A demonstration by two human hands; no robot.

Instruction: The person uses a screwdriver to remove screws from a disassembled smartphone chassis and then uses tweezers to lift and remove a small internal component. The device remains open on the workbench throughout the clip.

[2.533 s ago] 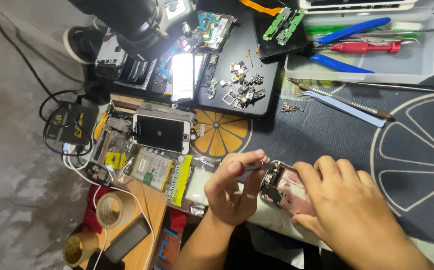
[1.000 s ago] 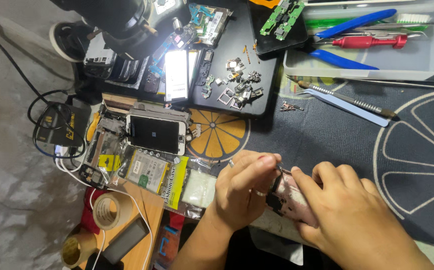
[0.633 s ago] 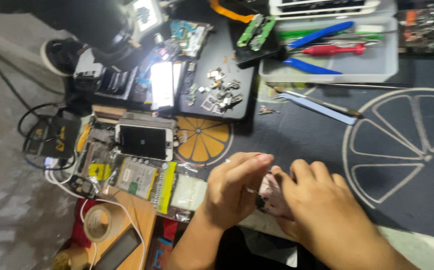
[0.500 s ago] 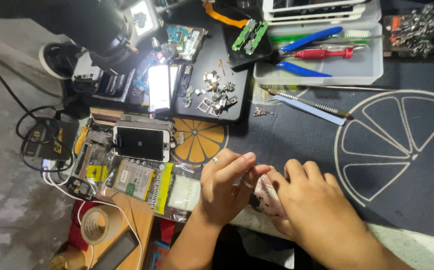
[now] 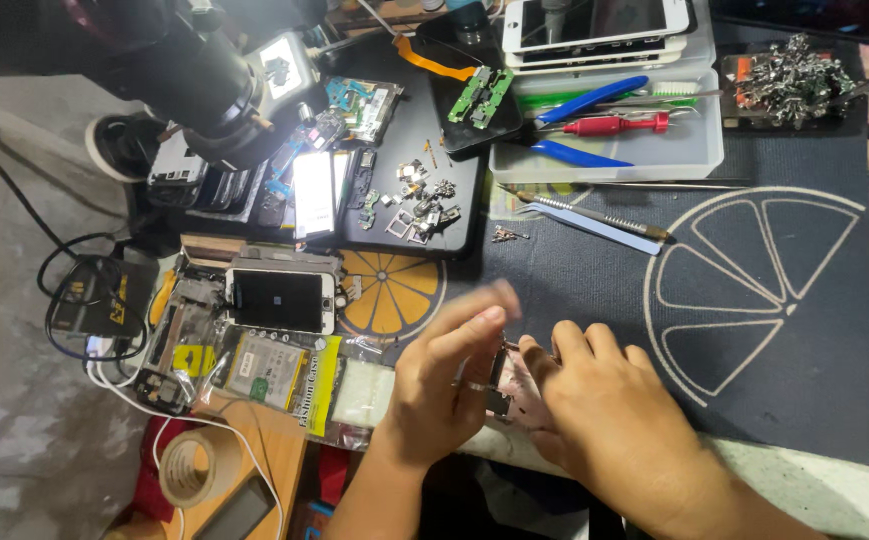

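Note:
My right hand (image 5: 609, 420) grips a small opened phone body (image 5: 512, 385), pinkish with dark circuitry, at the near edge of the dark blue mat (image 5: 754, 300). My left hand (image 5: 444, 385) is against the phone's left side, its fingers stretched out and blurred above it. Whether the left hand holds a tool is hidden. Most of the phone is covered by both hands.
A clear tray (image 5: 609, 150) with blue pliers and a red screwdriver stands at the back. Tweezers (image 5: 594, 215) lie on the mat. Small parts sit on a black pad (image 5: 419, 200). A white phone (image 5: 279, 300), bagged parts (image 5: 274, 370), a tape roll (image 5: 194, 468) and a microscope (image 5: 184, 70) crowd the left.
The camera view has shifted. My left hand's fingers have lifted and spread over the phone; my right hand still holds it.

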